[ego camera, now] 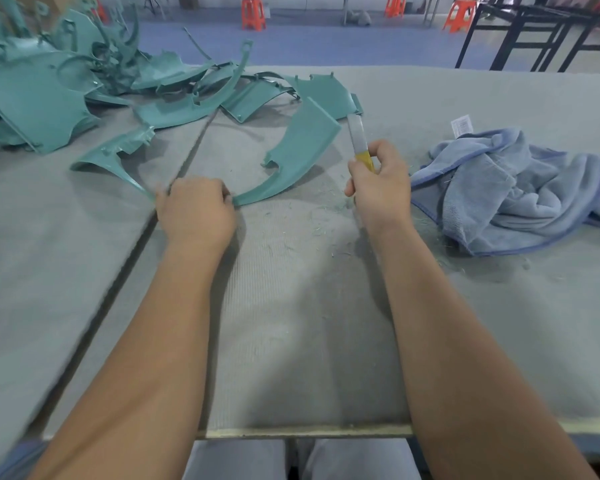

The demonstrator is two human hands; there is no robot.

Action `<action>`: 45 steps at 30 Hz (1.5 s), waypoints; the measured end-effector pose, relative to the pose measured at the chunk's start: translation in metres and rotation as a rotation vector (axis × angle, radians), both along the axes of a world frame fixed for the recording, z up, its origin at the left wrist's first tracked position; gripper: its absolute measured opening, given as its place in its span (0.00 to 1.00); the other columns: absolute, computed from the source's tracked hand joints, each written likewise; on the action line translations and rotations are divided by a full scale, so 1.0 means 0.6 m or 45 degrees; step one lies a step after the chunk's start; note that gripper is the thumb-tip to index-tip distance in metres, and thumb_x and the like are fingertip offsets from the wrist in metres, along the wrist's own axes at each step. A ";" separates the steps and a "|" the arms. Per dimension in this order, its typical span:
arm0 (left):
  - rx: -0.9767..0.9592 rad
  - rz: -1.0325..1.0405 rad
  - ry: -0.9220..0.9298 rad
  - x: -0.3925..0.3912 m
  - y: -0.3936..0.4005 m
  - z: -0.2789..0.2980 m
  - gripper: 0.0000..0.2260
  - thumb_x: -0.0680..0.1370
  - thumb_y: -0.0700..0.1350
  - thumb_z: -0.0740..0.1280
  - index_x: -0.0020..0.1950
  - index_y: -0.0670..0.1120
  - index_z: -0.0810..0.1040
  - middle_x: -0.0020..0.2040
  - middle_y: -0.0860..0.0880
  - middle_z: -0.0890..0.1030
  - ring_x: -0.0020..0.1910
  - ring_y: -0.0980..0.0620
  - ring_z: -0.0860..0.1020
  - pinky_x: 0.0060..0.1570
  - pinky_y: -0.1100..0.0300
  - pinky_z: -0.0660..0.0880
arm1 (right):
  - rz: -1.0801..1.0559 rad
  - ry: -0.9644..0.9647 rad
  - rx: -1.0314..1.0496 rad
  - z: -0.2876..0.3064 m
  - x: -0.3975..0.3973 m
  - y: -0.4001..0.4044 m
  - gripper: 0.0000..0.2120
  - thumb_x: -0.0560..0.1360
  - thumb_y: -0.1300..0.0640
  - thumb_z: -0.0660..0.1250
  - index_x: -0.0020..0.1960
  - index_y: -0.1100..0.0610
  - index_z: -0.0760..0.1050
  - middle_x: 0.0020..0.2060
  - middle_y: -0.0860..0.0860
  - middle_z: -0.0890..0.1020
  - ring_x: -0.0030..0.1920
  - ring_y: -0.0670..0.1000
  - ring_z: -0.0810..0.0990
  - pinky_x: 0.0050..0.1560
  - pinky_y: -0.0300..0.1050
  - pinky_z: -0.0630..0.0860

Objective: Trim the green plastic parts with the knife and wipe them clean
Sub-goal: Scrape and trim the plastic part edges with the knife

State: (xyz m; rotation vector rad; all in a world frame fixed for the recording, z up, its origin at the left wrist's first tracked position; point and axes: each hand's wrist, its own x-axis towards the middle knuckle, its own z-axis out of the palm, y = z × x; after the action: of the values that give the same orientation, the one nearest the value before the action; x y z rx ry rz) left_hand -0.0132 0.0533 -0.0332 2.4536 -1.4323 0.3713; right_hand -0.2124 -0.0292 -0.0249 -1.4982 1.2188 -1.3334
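Both forearms reach straight out from the bottom of the view, bare, roughly parallel, over the grey felt-covered table [291,341]. The left hand [196,211] sits knuckles-up, fingers curled down over the narrow middle of a curved green plastic part [298,147], gripping it right where the thin arc bends; one wing of the part sweeps out to the left, the broader wing fans up and to the right, lying on the felt. The right hand [381,188] is held upright, wrist cocked, fingers wrapped around the yellow handle of the knife [359,140], thumb on the near side. The blade points up and away, and it is just off the right edge of the part's broad wing; whether the edge touches the plastic cannot be told.

Fine green shavings [326,216] are scattered on the felt between the two hands. Just right of the knife hand a crumpled blue cloth [513,188] lies on the table, untouched. At the far left a heap of more green parts [66,88] is piled up, spilling toward the middle. Orange stools [253,12] stand on the blue floor beyond the table
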 end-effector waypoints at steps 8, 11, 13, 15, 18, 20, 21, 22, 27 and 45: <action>-0.130 -0.333 0.400 -0.065 -0.013 -0.005 0.13 0.83 0.50 0.56 0.46 0.44 0.75 0.43 0.44 0.79 0.44 0.42 0.74 0.39 0.54 0.63 | 0.380 -0.232 0.328 0.012 0.007 0.003 0.22 0.83 0.48 0.52 0.41 0.56 0.79 0.23 0.45 0.65 0.22 0.44 0.59 0.26 0.38 0.58; -0.234 -0.414 1.005 -0.072 -0.017 0.007 0.13 0.79 0.47 0.59 0.39 0.47 0.79 0.32 0.50 0.74 0.33 0.49 0.72 0.33 0.57 0.64 | 0.362 -0.215 0.280 0.011 0.009 0.006 0.15 0.81 0.54 0.58 0.38 0.55 0.75 0.25 0.45 0.67 0.23 0.44 0.61 0.28 0.37 0.61; -0.361 -0.484 1.542 -0.081 -0.016 0.018 0.13 0.80 0.42 0.59 0.39 0.48 0.79 0.31 0.52 0.71 0.28 0.54 0.68 0.27 0.63 0.64 | 0.403 -0.231 0.260 0.012 0.007 0.007 0.12 0.80 0.56 0.61 0.38 0.54 0.73 0.26 0.47 0.73 0.24 0.45 0.66 0.28 0.35 0.66; -0.352 -0.572 1.733 -0.089 -0.013 0.022 0.12 0.83 0.43 0.57 0.43 0.48 0.77 0.30 0.51 0.72 0.24 0.55 0.69 0.23 0.66 0.65 | 0.490 -0.257 0.271 0.014 0.004 0.009 0.11 0.80 0.56 0.62 0.39 0.54 0.73 0.27 0.48 0.77 0.25 0.46 0.69 0.29 0.36 0.69; -0.315 -0.621 1.732 -0.089 -0.011 0.022 0.11 0.85 0.48 0.55 0.49 0.49 0.75 0.24 0.52 0.71 0.20 0.56 0.67 0.22 0.67 0.64 | 0.636 -0.348 0.333 0.014 0.008 0.013 0.11 0.80 0.56 0.62 0.40 0.56 0.73 0.24 0.49 0.73 0.23 0.47 0.65 0.27 0.39 0.64; -0.315 -0.596 1.816 -0.083 -0.014 0.022 0.12 0.85 0.49 0.54 0.51 0.49 0.76 0.23 0.53 0.67 0.20 0.57 0.62 0.20 0.68 0.60 | 0.703 -0.402 0.368 0.011 0.013 0.015 0.12 0.81 0.57 0.61 0.39 0.57 0.74 0.22 0.49 0.69 0.21 0.46 0.61 0.27 0.40 0.59; -0.302 -0.575 1.869 -0.081 -0.015 0.023 0.13 0.85 0.47 0.53 0.50 0.48 0.76 0.24 0.53 0.66 0.20 0.57 0.60 0.20 0.68 0.58 | 0.726 -0.405 0.381 0.011 0.016 0.017 0.13 0.81 0.57 0.61 0.39 0.58 0.75 0.22 0.49 0.68 0.21 0.46 0.60 0.27 0.40 0.58; -0.282 -0.562 1.904 -0.079 -0.016 0.024 0.13 0.84 0.45 0.53 0.49 0.46 0.77 0.24 0.52 0.66 0.20 0.57 0.60 0.20 0.68 0.58 | 0.743 -0.384 0.394 0.010 0.019 0.019 0.14 0.81 0.57 0.60 0.39 0.59 0.75 0.21 0.49 0.67 0.20 0.45 0.59 0.26 0.40 0.57; -0.204 -0.691 1.926 -0.084 -0.013 0.019 0.14 0.84 0.39 0.52 0.47 0.45 0.75 0.27 0.52 0.72 0.23 0.56 0.68 0.24 0.65 0.64 | 0.718 -0.257 0.466 0.005 0.029 0.025 0.15 0.82 0.56 0.59 0.38 0.60 0.73 0.19 0.48 0.65 0.18 0.45 0.58 0.27 0.41 0.55; -0.312 -0.576 1.791 -0.086 -0.011 0.024 0.08 0.80 0.41 0.61 0.43 0.48 0.77 0.31 0.52 0.72 0.26 0.57 0.69 0.24 0.65 0.65 | 0.725 -0.178 0.447 0.000 0.029 0.025 0.17 0.82 0.55 0.60 0.36 0.58 0.73 0.19 0.46 0.64 0.19 0.44 0.59 0.25 0.40 0.59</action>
State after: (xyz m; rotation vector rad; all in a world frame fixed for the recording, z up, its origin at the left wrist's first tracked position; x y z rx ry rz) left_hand -0.0647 0.0466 -0.0190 1.3946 -1.0342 -1.0025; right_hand -0.1948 -0.0144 -0.0250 -1.3330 0.7980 -0.7818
